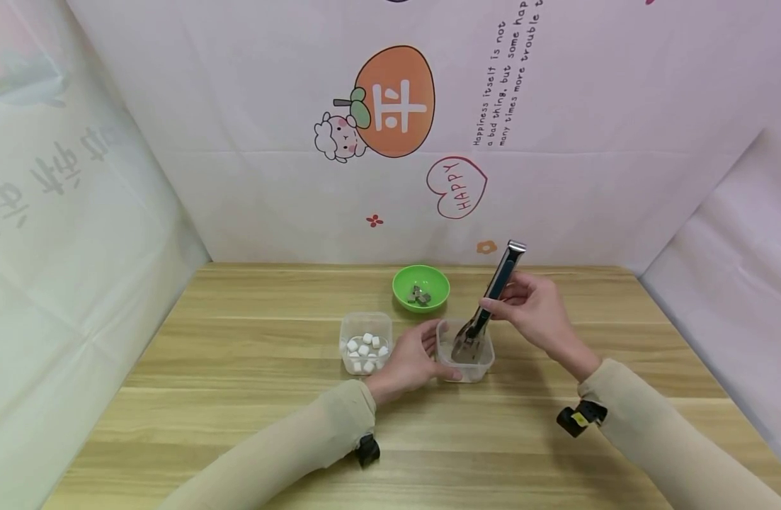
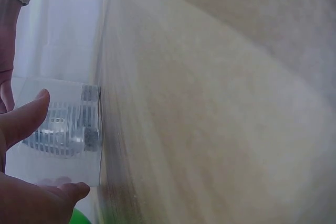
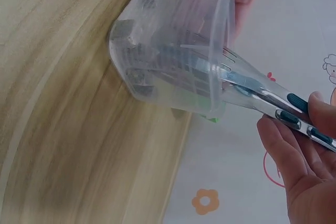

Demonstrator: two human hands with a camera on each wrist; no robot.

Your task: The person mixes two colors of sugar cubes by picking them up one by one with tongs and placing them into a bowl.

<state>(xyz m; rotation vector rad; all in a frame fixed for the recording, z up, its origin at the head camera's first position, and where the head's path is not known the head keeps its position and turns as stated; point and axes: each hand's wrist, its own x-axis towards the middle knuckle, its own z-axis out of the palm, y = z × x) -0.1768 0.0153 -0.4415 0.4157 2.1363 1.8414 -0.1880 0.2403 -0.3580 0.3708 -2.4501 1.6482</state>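
Observation:
My right hand [image 1: 537,312] pinches a pair of metal tongs [image 1: 501,280] with dark grips between thumb and fingers. Their slotted heads reach down into a clear plastic container [image 1: 471,374]. Around that container's sides my left hand [image 1: 411,360] lays its thumb in front and fingers behind, holding it on the table. A few grey cubes [image 3: 125,32] lie at the container's bottom, seen through its wall in the right wrist view. In the left wrist view the tong heads [image 2: 58,127] show through the plastic, close to the cubes.
Left of my left hand stands a second clear container [image 1: 367,324] with several white cubes [image 1: 364,350]. Behind the two containers is a green bowl [image 1: 420,275] holding several grey cubes [image 1: 419,296]. A printed white cloth [image 1: 269,198] hangs along the back edge of the wooden table [image 1: 250,397].

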